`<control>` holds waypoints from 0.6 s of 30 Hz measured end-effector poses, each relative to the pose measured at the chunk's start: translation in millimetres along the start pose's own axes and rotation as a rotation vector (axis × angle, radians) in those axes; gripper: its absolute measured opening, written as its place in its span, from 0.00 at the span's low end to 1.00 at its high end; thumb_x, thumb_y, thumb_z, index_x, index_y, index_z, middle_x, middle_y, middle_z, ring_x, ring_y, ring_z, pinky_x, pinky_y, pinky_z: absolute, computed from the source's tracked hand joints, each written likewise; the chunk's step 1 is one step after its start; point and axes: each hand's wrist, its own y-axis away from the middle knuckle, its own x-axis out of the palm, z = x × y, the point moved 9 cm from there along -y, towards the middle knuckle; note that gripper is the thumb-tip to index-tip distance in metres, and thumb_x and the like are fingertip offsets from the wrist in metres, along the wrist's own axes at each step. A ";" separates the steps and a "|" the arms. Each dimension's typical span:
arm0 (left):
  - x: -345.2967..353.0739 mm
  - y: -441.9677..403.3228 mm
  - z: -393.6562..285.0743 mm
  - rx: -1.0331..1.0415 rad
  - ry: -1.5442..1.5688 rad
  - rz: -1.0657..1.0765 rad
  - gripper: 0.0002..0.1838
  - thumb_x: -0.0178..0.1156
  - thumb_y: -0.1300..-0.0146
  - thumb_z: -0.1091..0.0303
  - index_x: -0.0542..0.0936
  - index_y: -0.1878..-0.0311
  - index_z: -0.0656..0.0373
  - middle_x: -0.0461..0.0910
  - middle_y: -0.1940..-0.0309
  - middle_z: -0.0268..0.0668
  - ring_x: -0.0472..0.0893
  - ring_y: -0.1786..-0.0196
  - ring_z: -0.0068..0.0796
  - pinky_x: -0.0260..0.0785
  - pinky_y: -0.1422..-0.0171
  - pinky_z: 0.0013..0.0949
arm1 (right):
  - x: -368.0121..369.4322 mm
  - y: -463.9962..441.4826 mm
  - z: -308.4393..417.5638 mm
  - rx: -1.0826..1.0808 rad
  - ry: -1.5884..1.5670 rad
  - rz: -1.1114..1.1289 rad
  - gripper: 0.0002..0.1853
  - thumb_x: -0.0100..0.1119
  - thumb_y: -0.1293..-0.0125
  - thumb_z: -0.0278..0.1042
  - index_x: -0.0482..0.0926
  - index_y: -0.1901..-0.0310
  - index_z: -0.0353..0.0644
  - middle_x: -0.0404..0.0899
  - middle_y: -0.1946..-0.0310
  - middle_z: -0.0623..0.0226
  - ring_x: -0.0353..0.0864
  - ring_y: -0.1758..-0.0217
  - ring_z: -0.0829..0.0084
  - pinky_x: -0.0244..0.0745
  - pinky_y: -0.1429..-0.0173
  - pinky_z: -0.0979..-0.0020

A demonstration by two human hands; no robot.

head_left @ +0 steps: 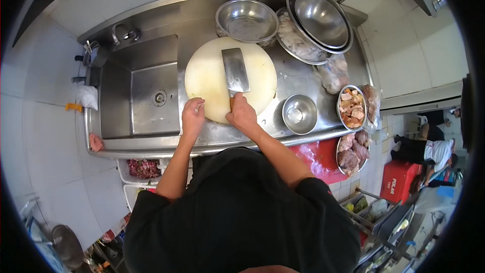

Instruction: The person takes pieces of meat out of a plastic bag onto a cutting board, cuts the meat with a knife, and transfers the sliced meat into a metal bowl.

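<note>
A cleaver (235, 71) lies with its broad blade flat over the round, pale chopping board (207, 65). My right hand (242, 115) is wrapped around its wooden handle at the board's near side. By the board's lower left edge is my left hand (192, 117), its fingers curled together. A small whitish bit shows at those fingertips, too small to name. To the right of my right hand stands a small steel bowl (299, 114) with nothing visible in it.
Left of the board is a steel sink (116, 98) with a faucet (124, 34). Steel bowls (247, 20) stand behind, one stack (323, 20) over pale food. Cut meat fills a bowl (352, 108) at right; larger pieces (353, 154) sit below it. A person (437, 151) is farther off.
</note>
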 end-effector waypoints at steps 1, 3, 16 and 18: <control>6.5 -4.8 -6.3 0.094 -0.075 0.007 0.11 0.64 0.37 0.78 0.85 0.52 0.63 0.86 0.48 0.46 0.83 0.42 0.47 0.73 0.33 0.43 | -1.6 -0.1 -6.6 0.072 -0.022 0.007 0.32 0.71 0.44 0.37 0.67 0.40 0.38 0.80 0.48 0.39 0.84 0.46 0.43 0.80 0.47 0.49; 32.5 -8.6 -11.2 0.215 -0.145 0.095 0.13 0.67 0.40 0.76 0.85 0.51 0.63 0.82 0.40 0.51 0.78 0.34 0.55 0.68 0.26 0.50 | -28.6 8.9 -29.3 0.185 -0.154 -0.030 0.31 0.68 0.44 0.34 0.67 0.40 0.37 0.81 0.52 0.39 0.86 0.49 0.46 0.80 0.49 0.52; 99.3 -178.4 20.1 0.305 -0.655 0.448 0.42 0.61 0.31 0.37 0.68 0.22 0.56 0.62 0.19 0.47 0.56 0.15 0.45 0.35 0.13 0.66 | -111.0 189.3 -144.6 0.477 -0.830 -0.598 0.14 0.62 0.36 0.19 0.71 0.51 0.38 0.73 0.75 0.69 0.70 0.85 0.80 0.66 0.83 0.74; 66.3 -212.8 65.4 0.163 -0.926 0.108 0.40 0.60 0.29 0.38 0.69 0.24 0.58 0.69 0.25 0.54 0.68 0.22 0.48 0.52 0.18 0.67 | -109.2 208.3 -160.8 0.530 -0.823 -0.619 0.13 0.62 0.36 0.20 0.70 0.53 0.39 0.73 0.76 0.69 0.71 0.85 0.78 0.67 0.82 0.73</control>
